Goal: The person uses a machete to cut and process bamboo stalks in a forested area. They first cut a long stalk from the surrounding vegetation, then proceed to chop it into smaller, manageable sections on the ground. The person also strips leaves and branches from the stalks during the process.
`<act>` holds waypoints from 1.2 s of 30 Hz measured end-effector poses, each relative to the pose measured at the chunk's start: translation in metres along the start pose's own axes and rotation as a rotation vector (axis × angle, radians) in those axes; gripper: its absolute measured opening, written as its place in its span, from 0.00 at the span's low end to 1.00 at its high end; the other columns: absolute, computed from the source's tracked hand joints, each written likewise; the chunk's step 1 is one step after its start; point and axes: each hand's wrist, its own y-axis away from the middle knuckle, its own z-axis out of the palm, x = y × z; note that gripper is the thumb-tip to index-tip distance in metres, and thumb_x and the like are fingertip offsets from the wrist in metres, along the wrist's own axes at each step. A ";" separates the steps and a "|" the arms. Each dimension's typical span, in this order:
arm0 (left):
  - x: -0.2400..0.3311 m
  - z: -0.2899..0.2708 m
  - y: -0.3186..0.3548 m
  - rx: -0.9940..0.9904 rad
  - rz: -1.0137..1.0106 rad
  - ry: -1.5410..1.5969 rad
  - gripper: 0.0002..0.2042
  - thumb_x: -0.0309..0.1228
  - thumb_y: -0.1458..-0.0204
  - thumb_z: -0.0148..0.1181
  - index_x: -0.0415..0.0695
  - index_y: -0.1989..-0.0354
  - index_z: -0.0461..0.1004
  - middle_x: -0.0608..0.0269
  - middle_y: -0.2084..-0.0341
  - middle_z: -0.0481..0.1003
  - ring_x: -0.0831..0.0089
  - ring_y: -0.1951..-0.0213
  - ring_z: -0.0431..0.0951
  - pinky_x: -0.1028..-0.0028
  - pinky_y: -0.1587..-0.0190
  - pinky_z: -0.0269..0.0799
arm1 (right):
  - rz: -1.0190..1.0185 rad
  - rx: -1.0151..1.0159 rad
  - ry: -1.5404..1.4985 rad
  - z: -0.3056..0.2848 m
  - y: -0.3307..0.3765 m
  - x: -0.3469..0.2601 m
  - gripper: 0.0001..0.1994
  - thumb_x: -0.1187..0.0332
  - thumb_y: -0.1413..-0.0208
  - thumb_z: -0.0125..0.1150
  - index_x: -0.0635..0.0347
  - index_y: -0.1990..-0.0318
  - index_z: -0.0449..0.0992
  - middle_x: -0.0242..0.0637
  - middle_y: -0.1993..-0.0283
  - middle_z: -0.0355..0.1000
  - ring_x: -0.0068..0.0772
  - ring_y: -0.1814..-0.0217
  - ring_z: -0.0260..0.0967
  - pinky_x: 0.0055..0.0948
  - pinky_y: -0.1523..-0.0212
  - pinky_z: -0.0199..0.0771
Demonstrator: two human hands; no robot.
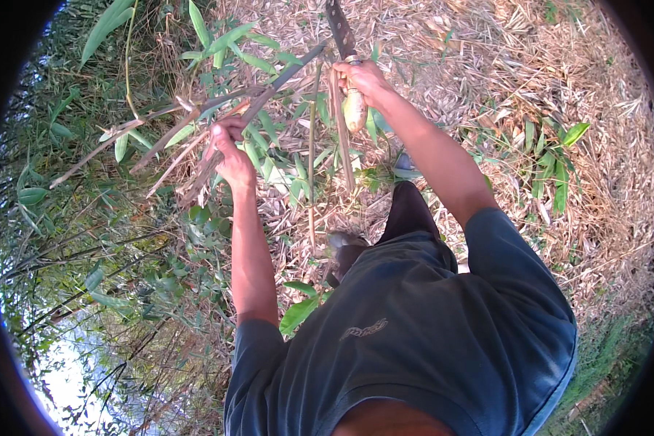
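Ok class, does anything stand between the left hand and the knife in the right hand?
Seen from above, green leaves, a thin stalk and a brown stick show between the left hand and the knife handle; their depth is unclear.

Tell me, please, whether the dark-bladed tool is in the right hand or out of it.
In: the right hand grips its pale handle, whose end shows below, and the dark blade extends above.

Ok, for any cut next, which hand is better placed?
Probably the right hand: it grips the pale handle, with the dark blade extending forward. The left hand is taken up holding the dry stems.
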 end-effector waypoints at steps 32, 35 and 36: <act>-0.441 0.758 -0.116 -0.793 -0.197 -0.980 0.36 0.56 0.40 0.38 0.28 0.50 0.72 0.32 0.52 0.74 0.43 0.46 0.73 0.55 0.41 0.63 | -0.112 0.602 0.049 -0.445 -0.081 -0.025 0.24 0.83 0.53 0.49 0.63 0.46 0.57 0.42 0.57 0.73 0.18 0.67 0.66 0.19 0.70 0.68; -0.489 0.769 -0.118 -0.677 -0.257 -1.021 0.35 0.55 0.40 0.37 0.29 0.53 0.75 0.34 0.53 0.75 0.44 0.47 0.75 0.55 0.42 0.65 | -0.221 0.527 -0.007 -0.432 -0.134 0.002 0.24 0.82 0.52 0.48 0.63 0.44 0.57 0.43 0.56 0.72 0.24 0.61 0.70 0.23 0.62 0.71; -0.508 0.774 -0.122 -0.680 -0.263 -1.000 0.35 0.55 0.41 0.36 0.29 0.53 0.75 0.34 0.53 0.75 0.43 0.47 0.75 0.55 0.42 0.65 | -0.323 0.497 0.054 -0.427 -0.157 0.019 0.23 0.79 0.47 0.52 0.61 0.42 0.57 0.41 0.57 0.72 0.24 0.60 0.70 0.24 0.61 0.72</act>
